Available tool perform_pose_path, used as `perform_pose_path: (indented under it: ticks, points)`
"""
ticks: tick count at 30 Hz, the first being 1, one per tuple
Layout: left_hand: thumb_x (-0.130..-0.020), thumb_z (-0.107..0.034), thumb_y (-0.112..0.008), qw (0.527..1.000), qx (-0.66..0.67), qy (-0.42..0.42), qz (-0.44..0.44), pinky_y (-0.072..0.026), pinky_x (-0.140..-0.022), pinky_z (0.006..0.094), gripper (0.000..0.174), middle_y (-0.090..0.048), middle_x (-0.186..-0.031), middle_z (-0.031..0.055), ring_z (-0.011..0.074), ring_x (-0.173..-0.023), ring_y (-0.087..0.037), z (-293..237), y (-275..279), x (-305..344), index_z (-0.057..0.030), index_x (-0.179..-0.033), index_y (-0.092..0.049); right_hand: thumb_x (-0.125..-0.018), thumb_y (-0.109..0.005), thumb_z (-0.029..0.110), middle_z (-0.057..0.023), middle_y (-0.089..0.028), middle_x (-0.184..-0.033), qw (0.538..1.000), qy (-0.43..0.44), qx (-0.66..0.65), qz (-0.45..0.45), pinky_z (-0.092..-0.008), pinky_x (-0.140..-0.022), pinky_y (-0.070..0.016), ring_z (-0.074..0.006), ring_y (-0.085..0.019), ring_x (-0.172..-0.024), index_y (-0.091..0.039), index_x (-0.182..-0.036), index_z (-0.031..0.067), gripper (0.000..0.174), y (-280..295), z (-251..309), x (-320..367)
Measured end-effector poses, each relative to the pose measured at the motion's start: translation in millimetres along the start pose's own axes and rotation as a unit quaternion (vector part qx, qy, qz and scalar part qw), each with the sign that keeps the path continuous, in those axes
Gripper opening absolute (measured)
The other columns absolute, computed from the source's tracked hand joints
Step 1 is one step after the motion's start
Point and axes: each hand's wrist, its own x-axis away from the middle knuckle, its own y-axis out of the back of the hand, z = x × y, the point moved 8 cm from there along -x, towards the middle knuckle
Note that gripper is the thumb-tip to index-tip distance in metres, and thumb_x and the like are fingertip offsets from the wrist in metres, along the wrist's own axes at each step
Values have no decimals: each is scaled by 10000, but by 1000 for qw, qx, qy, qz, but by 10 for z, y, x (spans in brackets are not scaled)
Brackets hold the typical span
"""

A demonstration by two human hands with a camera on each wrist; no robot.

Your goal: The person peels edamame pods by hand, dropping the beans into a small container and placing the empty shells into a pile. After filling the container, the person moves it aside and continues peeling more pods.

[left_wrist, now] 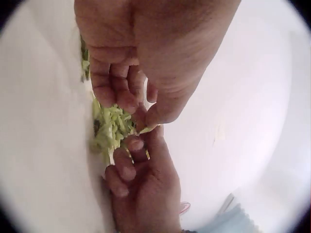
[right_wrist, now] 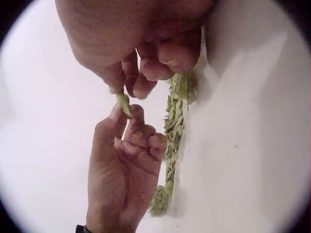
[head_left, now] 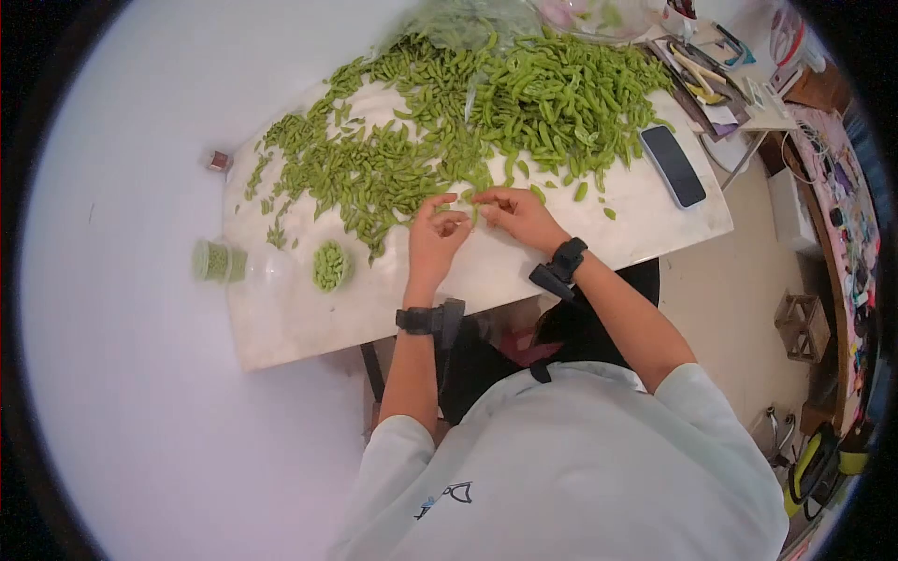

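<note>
In the head view, both hands meet over the near side of the white table (head_left: 393, 304), in front of a wide heap of green bean pods (head_left: 552, 103). One green pod (right_wrist: 124, 105) sits between their fingertips in the right wrist view. My left hand (head_left: 436, 245) pinches it between thumb and forefinger from one end. From the other end, the right hand (head_left: 526, 220) pinches it with thumb and fingertips. The remaining fingers of both hands are bent. Left of the left hand stands a clear cup of shelled green beans (head_left: 330, 266).
A clear container with green contents (head_left: 218, 261) is at the table's left edge. A phone (head_left: 673, 166) lies on the right, near a tray of tools (head_left: 702, 84). Clear plastic bags (head_left: 449, 28) lie at the back. A small dark-red box (head_left: 219, 162) is by the left edge.
</note>
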Motion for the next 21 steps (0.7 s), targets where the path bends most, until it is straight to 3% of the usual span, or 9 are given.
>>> perform_pose_path:
  ticks: [2,5,8,11,17,21]
  points:
    - [-814,7,-634,999,18,2,29,-417,-627,189,411,-629,-823,37,57,-699,-527,3,-130,-43,-7,-1190,-468,-861,-603,195,-33,-583,-712,999,-31,-5,-25,-254,-619,-435,-79,-510,-667,-622,-880,-1,198,30,-85,24]
    - [-823,-21,-638,999,33,-26,31,-419,-623,200,337,-622,-821,24,59,-692,-525,77,-241,-123,1,-1137,-515,-917,-586,203,30,-538,-631,998,-7,-47,-45,-199,-459,-373,-29,-460,-517,-612,-886,20,187,91,-213,-11]
    - [-837,-74,-650,999,-13,-15,31,-424,-618,209,212,-607,-783,7,59,-677,-523,161,-309,-159,13,-1020,-588,-877,-590,174,7,-570,-718,994,-26,-77,-69,-243,-627,-428,-62,-488,-661,-592,-839,-12,190,163,-170,12]
    - [-843,-114,-659,998,-57,24,33,-429,-605,215,145,-597,-742,-1,63,-654,-521,312,-252,-198,10,-912,-629,-888,-579,155,8,-580,-749,993,-11,-86,-79,-236,-634,-428,-49,-489,-685,-606,-858,1,159,189,-188,17]
    - [-862,-134,-641,998,-27,11,55,-425,-557,221,134,-596,-717,-5,65,-626,-518,251,-274,-207,-5,-898,-637,-878,-599,136,-9,-608,-781,994,-20,-93,-55,-232,-662,-445,-60,-534,-719,-610,-901,-5,143,131,-148,18]
    - [-866,-144,-636,988,-129,-10,84,-425,-544,211,140,-593,-698,-4,62,-611,-521,162,-257,-200,-6,-892,-638,-872,-613,141,-32,-639,-797,996,-26,-75,-30,-240,-675,-465,-81,-577,-727,-612,-904,-9,154,116,-205,9]
